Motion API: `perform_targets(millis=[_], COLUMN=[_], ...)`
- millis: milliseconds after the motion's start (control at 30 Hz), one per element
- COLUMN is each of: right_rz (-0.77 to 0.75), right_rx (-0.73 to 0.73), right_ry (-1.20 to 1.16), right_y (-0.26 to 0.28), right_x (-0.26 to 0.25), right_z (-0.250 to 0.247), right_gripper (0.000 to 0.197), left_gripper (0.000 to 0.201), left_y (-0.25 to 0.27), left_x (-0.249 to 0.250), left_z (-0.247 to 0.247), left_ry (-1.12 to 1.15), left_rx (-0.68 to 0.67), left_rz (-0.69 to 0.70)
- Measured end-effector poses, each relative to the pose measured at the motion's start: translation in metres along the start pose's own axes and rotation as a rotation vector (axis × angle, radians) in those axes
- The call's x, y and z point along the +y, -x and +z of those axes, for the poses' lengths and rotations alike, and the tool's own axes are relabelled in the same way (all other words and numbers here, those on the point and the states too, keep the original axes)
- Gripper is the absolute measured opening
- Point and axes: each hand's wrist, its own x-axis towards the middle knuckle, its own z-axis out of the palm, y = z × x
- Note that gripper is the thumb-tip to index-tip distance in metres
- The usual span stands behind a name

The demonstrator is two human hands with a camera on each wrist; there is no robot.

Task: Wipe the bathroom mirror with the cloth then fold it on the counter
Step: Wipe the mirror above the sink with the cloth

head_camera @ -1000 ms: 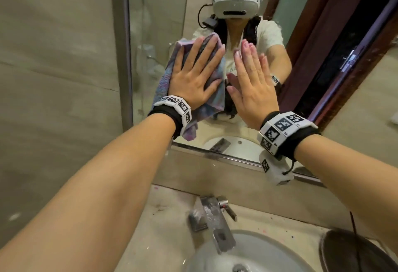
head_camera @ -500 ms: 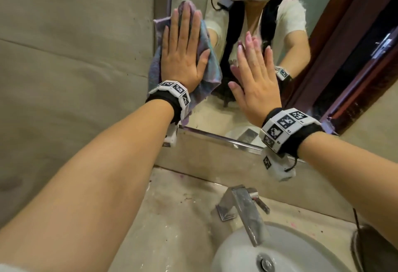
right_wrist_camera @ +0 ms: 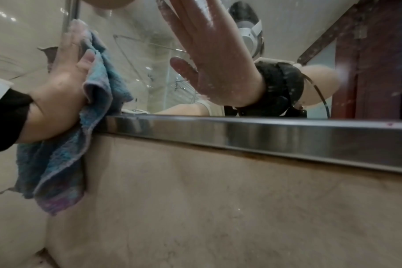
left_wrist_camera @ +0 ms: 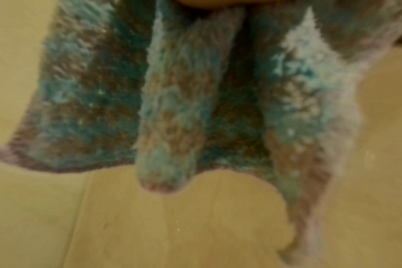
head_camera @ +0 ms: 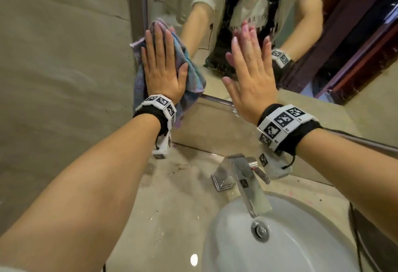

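A blue and purple terry cloth [head_camera: 193, 77] lies flat against the lower left corner of the mirror [head_camera: 206, 13]. My left hand [head_camera: 160, 56] presses it to the glass with straight fingers, thumb out to the right. The cloth's lower end hangs past the metal frame [right_wrist_camera: 264, 130] over the tiled wall. In the left wrist view the cloth [left_wrist_camera: 184, 90] fills the picture in loose folds. My right hand [head_camera: 249, 67] rests flat on the bare glass to the right of the cloth, fingers straight and holding nothing. The right wrist view shows the cloth [right_wrist_camera: 103, 79] under my left hand [right_wrist_camera: 64, 72].
Below the mirror runs a beige stone counter [head_camera: 172, 196] with a white basin [head_camera: 290, 239] and a chrome tap [head_camera: 243, 177]. A tiled wall [head_camera: 64, 77] meets the mirror's left edge. A dark round object [head_camera: 379, 239] sits at the counter's right end.
My left hand has slid the cloth left to the mirror's edge and then down toward its lower corner. My right hand has stayed flat on the glass. The head view has tipped downward.
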Motion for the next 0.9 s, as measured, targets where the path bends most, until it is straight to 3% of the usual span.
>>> perform_targets(millis=[267,467,700,900], right_rz=[-0.036,-0.042,-0.027,0.018], right_rx=[-0.020,-0.009,0.044,0.037], right_ry=[0.007,-0.018,-0.028,-0.008], right_y=[0.002,0.005,0.017,0.054], right_x=[-0.011,-0.004,0.026,0.068], right_z=[0.005,-0.009,-0.036,-0.067], right_gripper=[0.058,0.058,0.055,0.051], left_gripper=[0.072,0.076,0.070,0.071], left_y=[0.026,0.030,0.044,0.052], left_x=[0.004,0.024,0.089,0.168], left_z=[0.023,0.026,0.034,0.043], left_ry=[0.030,0.131,0.136,0.118], left_rx=[-0.017,0.088,0.092,0.198], left_rz=[-0.066,-0.082,0.159,0.532])
